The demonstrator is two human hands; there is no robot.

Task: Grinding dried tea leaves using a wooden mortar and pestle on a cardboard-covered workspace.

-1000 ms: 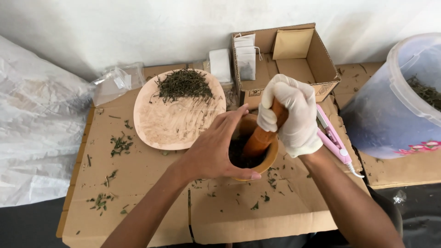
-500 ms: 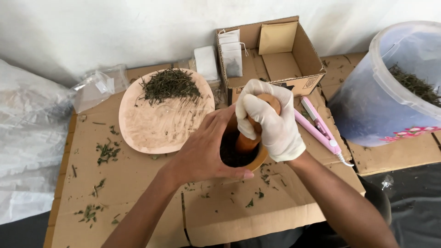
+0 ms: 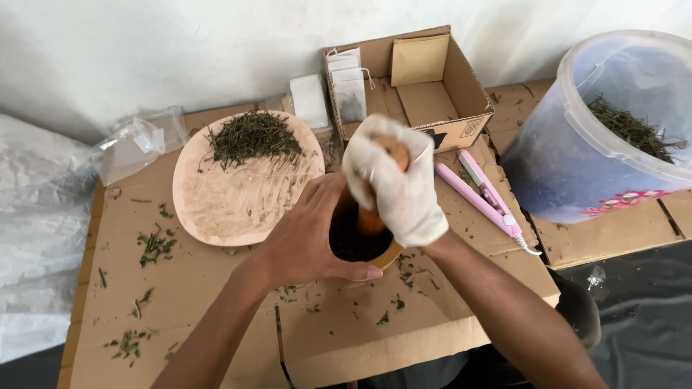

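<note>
grinding dried leaves at a cardboard-covered table: right hand [image 3: 395, 184], in a white glove, clamped round the top of a wooden pestle [image 3: 372, 216], its tip down in the dark hollow of a small wooden mortar [image 3: 360, 241] at centre. left hand [image 3: 308, 234], bare, wrapped round the mortar's left side, thumb along the near rim, fingers closed on the wall. to the far left, a wooden plate [image 3: 238, 202] with a heap of herbs [image 3: 254, 137] at its far edge; loose bits scattered on the cardboard [image 3: 209, 302]. far right, a plastic bucket [image 3: 577, 151]; between it and the mortar, a pink tool [image 3: 484, 191]. best done, probably, with the mortar braced firmly, the pestle near upright, pressing in small circles so nothing spills over the rim.
</note>
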